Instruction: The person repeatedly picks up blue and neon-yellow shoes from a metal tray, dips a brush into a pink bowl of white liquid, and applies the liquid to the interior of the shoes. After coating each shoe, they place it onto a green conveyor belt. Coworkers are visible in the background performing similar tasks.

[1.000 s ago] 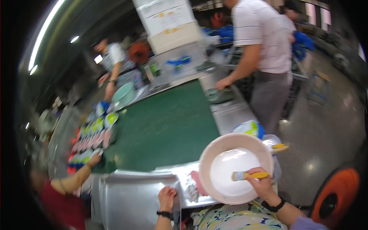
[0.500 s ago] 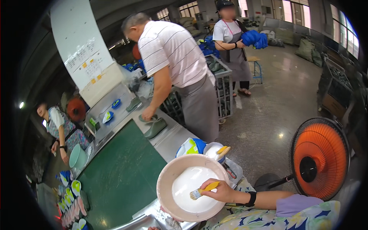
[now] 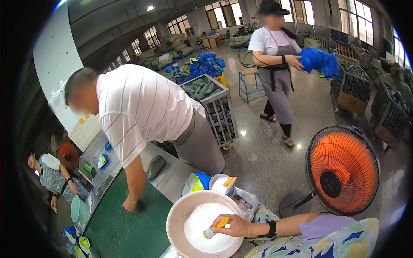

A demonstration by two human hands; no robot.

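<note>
My right hand [image 3: 235,226] is closed around the yellow handle of a flat paintbrush [image 3: 209,233]. Its bristles point down into a pale pink basin [image 3: 174,225] of white liquid [image 3: 206,217]; whether they touch the liquid I cannot tell. Behind the basin stand a small white tub [image 3: 218,184] with a yellow-handled brush on its rim and a blue, white and lime piece [image 3: 195,184]. A co-worker's hand [image 3: 130,204] reaches down to the green work surface [image 3: 129,234]. On the metal ledge beside that arm sits a dark green boot-shaped piece [image 3: 155,167]. My left hand is out of sight.
An orange fan [image 3: 342,172] stands at the right. Behind the bending co-worker [image 3: 150,103] is a metal cart [image 3: 221,116] of green pieces. Another person [image 3: 275,60] carries a blue bundle [image 3: 319,63]. A mint basin [image 3: 78,210] and a third person [image 3: 56,176] are far left.
My view has shifted. The bending co-worker's hand has moved from the green pieces on the ledge onto the green surface. The person with the blue bundle has walked rightward. My left fingertips have left view.
</note>
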